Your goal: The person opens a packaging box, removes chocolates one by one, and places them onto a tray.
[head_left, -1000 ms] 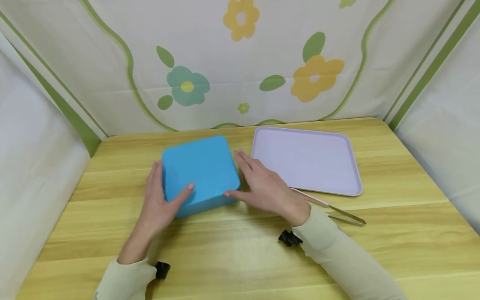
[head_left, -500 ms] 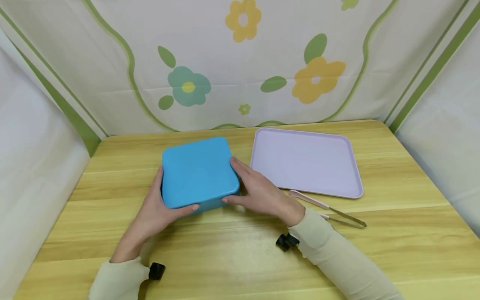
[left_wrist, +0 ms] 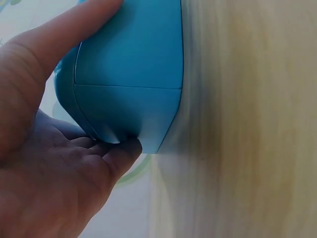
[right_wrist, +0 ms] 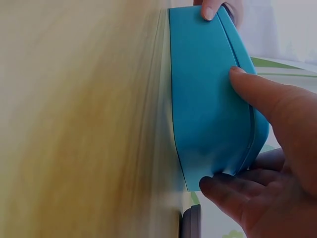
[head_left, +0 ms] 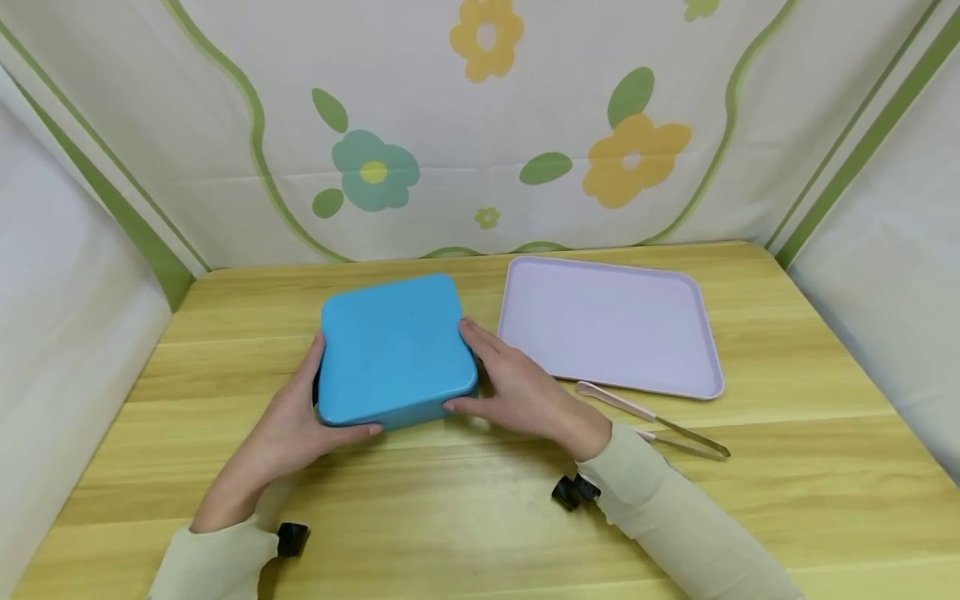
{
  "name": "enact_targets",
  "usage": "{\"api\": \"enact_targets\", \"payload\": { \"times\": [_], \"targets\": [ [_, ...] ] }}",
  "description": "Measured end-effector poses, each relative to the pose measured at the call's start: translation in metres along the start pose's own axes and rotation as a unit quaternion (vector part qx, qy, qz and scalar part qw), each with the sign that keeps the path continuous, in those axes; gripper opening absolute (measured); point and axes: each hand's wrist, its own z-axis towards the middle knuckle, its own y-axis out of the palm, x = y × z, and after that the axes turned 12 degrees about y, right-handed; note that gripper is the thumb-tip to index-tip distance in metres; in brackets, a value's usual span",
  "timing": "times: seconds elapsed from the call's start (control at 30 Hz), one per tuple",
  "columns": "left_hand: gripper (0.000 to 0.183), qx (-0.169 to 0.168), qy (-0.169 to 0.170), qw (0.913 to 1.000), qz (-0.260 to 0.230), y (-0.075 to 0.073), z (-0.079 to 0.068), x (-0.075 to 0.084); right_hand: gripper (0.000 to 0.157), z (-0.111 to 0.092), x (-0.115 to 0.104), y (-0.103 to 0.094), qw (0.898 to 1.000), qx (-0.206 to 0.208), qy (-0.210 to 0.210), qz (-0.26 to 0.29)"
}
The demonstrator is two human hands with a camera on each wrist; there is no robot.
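Observation:
A blue lidded box [head_left: 393, 350] with rounded corners sits on the table, left of the middle in the head view. My left hand [head_left: 288, 417] grips its near left corner, thumb along the front side and fingers against the left side. At the near right corner my right hand [head_left: 525, 387] holds it the same way, thumb on the front and fingers on the right side. A seam below the lid runs round the blue lidded box [right_wrist: 213, 99] in the right wrist view. The fingertips [left_wrist: 130, 148] of the left hand press its side in the left wrist view.
A pale purple tray [head_left: 611, 329] lies at the back right of the wooden table [head_left: 465, 533]. In front of it rest tongs [head_left: 652, 415] with pink handles and metal ends, partly behind the right sleeve. A flowered cloth [head_left: 420, 100] hangs behind the table.
The right hand has come in against the box's right side. The left thumb has slid from the lid's top down to the front side. The box has barely moved.

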Motion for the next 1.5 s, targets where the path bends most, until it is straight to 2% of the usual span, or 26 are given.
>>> {"api": "enact_targets", "payload": {
  "times": [0.6,1.5],
  "targets": [
    [0.142,-0.001,-0.006,0.9972,-0.074,-0.0039,0.0000,0.0006,0.109,-0.0032,-0.0024,0.0024,0.999,0.002,0.001,0.038],
    [0.141,-0.018,-0.013,0.9989,-0.041,-0.0086,-0.0023,0.0030,0.110,-0.0049,-0.0040,0.0032,0.998,0.007,-0.005,0.062]
  ]
}}
